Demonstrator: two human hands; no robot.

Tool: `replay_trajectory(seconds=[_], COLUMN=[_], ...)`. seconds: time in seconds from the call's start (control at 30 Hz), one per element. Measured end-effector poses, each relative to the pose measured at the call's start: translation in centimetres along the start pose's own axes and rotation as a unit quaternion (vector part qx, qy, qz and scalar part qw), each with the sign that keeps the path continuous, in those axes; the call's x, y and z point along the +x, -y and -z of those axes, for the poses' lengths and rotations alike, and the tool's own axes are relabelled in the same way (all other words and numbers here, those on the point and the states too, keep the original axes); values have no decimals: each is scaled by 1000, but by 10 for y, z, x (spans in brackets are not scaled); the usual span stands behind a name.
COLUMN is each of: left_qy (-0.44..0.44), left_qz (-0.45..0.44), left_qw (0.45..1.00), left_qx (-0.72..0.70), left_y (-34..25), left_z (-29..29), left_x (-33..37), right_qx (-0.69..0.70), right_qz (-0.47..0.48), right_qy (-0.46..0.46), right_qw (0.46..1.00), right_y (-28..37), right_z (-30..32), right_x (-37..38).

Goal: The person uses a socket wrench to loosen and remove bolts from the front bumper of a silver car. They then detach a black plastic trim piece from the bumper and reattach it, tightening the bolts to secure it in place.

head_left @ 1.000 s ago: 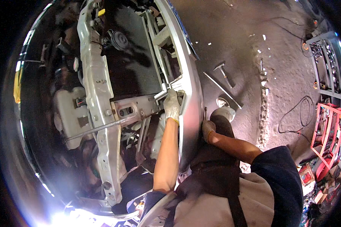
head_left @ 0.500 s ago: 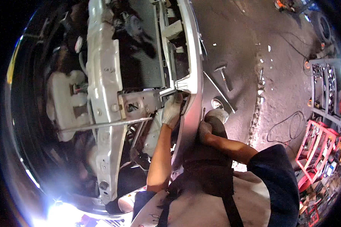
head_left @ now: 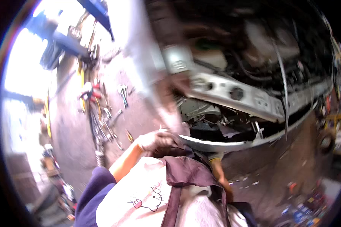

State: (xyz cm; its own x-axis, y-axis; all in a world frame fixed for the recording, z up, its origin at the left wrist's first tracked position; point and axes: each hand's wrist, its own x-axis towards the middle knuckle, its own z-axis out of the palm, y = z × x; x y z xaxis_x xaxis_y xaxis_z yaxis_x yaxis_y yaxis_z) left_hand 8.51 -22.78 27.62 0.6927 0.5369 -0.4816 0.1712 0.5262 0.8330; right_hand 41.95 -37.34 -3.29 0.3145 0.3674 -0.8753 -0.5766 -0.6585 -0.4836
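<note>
My left hand (head_left: 155, 141), in a pale work glove, is at the left end of a curved silver bumper (head_left: 231, 146), just below the car's fender corner (head_left: 166, 109). Its fingers are bent but smeared by motion, so I cannot make out their grip. Lower and to the right, my right hand (head_left: 216, 156) reaches up against the bumper's underside. It wears a glove with a yellowish cuff, and the bumper hides its fingers. Behind the bumper runs a silver crossbeam (head_left: 250, 94) with holes, and a thin prop rod (head_left: 282, 75) stands across the uncovered engine bay.
Scattered wrenches and other hand tools (head_left: 102, 121) lie on the floor to the left. Beyond them stands a blue lift post (head_left: 62, 41) against bright light. A tire (head_left: 326, 140) and a yellow rack (head_left: 336, 130) are at the far right, with small litter on the floor nearby.
My view has swung round to another front corner of the car. My left hand has left the radiator frame for the bumper's end, and my right hand is now under the bumper.
</note>
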Motion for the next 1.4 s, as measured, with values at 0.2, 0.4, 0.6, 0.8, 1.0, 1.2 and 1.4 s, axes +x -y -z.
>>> replay_trajectory(seconds=[0.2,0.4,0.6,0.8,1.0,1.2,1.4], left_qy=[-324,-475,-454,-513,-483,-351,-508], left_qz=[7,170,-10,32,207,246,156], left_qw=[867,863,845,849,806,734,822], left_qx=[-378,1,-282,-120,271,527,206], left_y=[157,246,219,223,195,170,223], left_z=[101,149,166,190,195,196,206], left_x=[15,137,149,186,194,193,217], right_qx=[-258,-571,-718,-776,-795,-813,-825], right_qz=[54,163,200,195,178,169,154], right_qy=[5,-6,-27,-32,-31,-26,-23], right_qw=[965,804,666,599,578,557,543], right_y=[11,35,45,47,49,53,54], right_z=[23,11,19,40,55,65,80], right_x=[-5,-12,-20,-33,-43,-51,-62])
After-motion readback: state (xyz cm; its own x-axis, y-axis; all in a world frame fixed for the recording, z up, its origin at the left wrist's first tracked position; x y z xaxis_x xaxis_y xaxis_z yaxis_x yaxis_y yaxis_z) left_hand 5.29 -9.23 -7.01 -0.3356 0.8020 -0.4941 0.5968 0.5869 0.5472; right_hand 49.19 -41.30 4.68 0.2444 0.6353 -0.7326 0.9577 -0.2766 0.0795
